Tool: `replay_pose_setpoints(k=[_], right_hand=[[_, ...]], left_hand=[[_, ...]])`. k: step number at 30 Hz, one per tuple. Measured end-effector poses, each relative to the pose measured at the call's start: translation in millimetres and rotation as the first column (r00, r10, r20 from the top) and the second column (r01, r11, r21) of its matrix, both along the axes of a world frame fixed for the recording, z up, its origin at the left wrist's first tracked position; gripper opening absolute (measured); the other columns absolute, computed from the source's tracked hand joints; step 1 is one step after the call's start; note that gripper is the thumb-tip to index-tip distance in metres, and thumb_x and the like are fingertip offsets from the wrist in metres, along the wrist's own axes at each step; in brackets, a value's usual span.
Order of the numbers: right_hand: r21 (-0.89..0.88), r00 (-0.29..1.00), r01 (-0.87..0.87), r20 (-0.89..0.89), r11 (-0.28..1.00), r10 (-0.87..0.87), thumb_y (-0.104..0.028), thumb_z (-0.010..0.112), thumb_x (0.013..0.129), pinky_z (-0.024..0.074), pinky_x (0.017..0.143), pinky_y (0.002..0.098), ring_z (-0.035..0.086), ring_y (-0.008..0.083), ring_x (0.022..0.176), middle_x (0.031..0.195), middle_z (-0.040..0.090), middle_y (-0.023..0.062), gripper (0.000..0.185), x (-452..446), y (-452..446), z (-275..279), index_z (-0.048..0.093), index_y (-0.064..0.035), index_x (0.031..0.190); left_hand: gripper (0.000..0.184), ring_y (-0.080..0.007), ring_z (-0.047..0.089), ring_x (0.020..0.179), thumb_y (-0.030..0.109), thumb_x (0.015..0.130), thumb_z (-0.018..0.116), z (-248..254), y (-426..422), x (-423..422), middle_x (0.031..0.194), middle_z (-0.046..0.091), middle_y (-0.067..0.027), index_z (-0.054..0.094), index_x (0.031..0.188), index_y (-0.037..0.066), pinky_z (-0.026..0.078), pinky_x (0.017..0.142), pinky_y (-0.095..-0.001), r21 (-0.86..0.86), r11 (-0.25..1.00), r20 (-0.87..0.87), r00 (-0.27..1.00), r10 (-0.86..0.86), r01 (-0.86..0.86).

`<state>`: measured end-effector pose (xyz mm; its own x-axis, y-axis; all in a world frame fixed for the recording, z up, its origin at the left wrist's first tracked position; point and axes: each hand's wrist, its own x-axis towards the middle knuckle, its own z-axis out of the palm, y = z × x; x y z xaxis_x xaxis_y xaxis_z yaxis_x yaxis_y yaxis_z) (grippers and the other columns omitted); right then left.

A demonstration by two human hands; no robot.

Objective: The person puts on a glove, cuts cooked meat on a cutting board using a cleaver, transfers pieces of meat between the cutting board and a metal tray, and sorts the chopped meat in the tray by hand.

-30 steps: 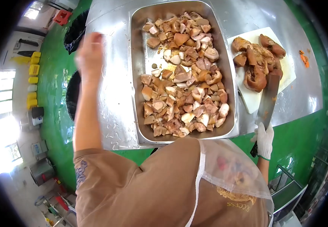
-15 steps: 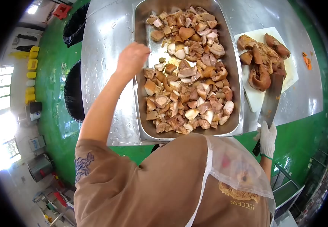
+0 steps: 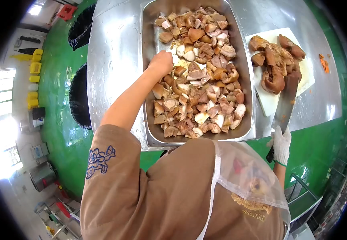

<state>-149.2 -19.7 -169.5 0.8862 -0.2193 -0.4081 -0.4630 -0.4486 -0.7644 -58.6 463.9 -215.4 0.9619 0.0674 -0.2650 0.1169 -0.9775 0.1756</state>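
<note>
My bare left hand (image 3: 161, 63) reaches over the left side of a deep steel tray (image 3: 251, 80), its fingers drawn together low among the chunks of cut meat (image 3: 211, 94); what they pinch, if anything, is hidden. My right hand (image 3: 281, 146), in a white glove, is closed round the dark handle of a broad cleaver (image 3: 284, 105). The cleaver's blade tip rests against larger brown meat pieces (image 3: 272, 80) on a white cutting board (image 3: 266, 103), to the right of the tray.
The steel table (image 3: 115, 56) carries the tray and board. Orange scraps (image 3: 324, 64) lie on its right side. Two black-lined bins (image 3: 77, 96) stand left of the table on the green floor. Knives (image 3: 29, 39) hang on the wall at far left.
My left hand has swung from left of the tray, over its rim and down into it beside the meat. My right hand and the cleaver have stayed nearly in place.
</note>
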Motion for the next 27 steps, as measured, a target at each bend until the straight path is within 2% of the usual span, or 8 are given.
replay_pose_setpoints(k=[4,8,10,12,18,23,24,27], right_hand=[[-0.013,1.000,0.004,-0.008,1.000,-0.005,-0.018,0.052,0.095,0.0424,0.040,0.0284,0.051,0.0141,0.043,0.071,0.056,0.0093,0.027,1,0,2,0.054,0.0037,0.111],[0.002,0.999,0.017,-0.043,1.000,-0.017,-0.017,0.052,0.094,0.0444,0.041,0.0286,0.051,0.0132,0.047,0.072,0.053,0.0073,0.027,1,-2,4,0.054,0.0028,0.112],[-0.009,0.999,0.019,-0.042,1.000,-0.020,-0.017,0.053,0.093,0.0445,0.041,0.0288,0.052,0.0138,0.047,0.073,0.055,0.0087,0.028,0,0,5,0.055,0.0032,0.112],[-0.028,1.000,0.020,-0.021,0.999,-0.020,-0.018,0.053,0.093,0.0443,0.042,0.0292,0.052,0.0149,0.047,0.074,0.057,0.0111,0.029,2,3,9,0.056,0.0038,0.112],[-0.039,1.000,-0.013,-0.027,0.999,0.012,-0.018,0.052,0.092,0.0457,0.044,0.0296,0.052,0.0162,0.047,0.075,0.057,0.0126,0.031,3,1,10,0.056,0.0045,0.112],[-0.032,0.999,0.035,0.007,0.999,-0.035,-0.017,0.052,0.092,0.0438,0.042,0.0288,0.050,0.0146,0.044,0.069,0.052,0.0072,0.028,2,7,11,0.054,0.0042,0.110],[-0.020,0.999,0.049,0.004,0.999,-0.049,-0.017,0.051,0.092,0.0437,0.042,0.0289,0.050,0.0148,0.044,0.068,0.052,0.0071,0.029,0,8,11,0.054,0.0043,0.111],[-0.018,0.998,0.063,-0.020,0.998,-0.064,-0.015,0.050,0.092,0.0433,0.043,0.0296,0.050,0.0152,0.044,0.067,0.051,0.0070,0.031,0,11,12,0.052,0.0021,0.118]], left_hand=[[0.013,-0.0317,0.061,0.093,0.004,0.082,0.057,31,22,-20,0.096,0.063,-0.0130,0.066,0.090,0.009,0.049,0.082,-0.0396,-0.333,0.943,0.624,0.749,0.223,-0.003],[0.014,-0.0273,0.060,0.088,0.004,0.078,0.063,109,157,-70,0.093,0.063,-0.0087,0.067,0.091,0.008,0.050,0.077,-0.0375,0.063,0.965,0.875,0.480,0.069,-0.254],[0.032,-0.0293,0.054,0.113,0.013,0.081,0.065,119,218,-105,0.113,0.060,-0.0136,0.063,0.112,0.008,0.048,0.090,-0.0414,0.214,0.691,0.767,0.557,0.318,-0.690],[0.042,-0.0325,0.048,0.123,0.016,0.082,0.065,120,223,-103,0.124,0.056,-0.0168,0.058,0.123,0.009,0.044,0.098,-0.0434,0.331,0.619,0.732,0.608,0.307,-0.712],[0.036,-0.0281,0.049,0.125,0.013,0.089,0.061,89,49,14,0.133,0.053,-0.0130,0.059,0.124,0.007,0.037,0.107,-0.0362,-0.193,0.963,0.702,0.713,0.001,0.188],[0.064,-0.0304,0.035,0.135,0.057,0.088,0.054,30,-87,110,0.146,0.036,-0.0149,0.044,0.142,0.023,0.031,0.109,-0.0547,-0.279,0.957,0.089,0.995,-0.053,0.076],[0.079,-0.0341,0.032,0.137,0.074,0.081,0.050,8,-104,99,0.147,0.032,-0.0175,0.040,0.144,0.029,0.031,0.106,-0.0610,0.001,0.994,0.133,0.986,-0.105,0.106],[0.077,-0.0252,0.046,0.090,0.071,0.076,0.052,-12,-97,94,0.097,0.053,-0.0111,0.046,0.140,0.027,0.045,0.077,-0.0412,-0.326,0.876,-0.064,0.916,-0.396,0.356]])
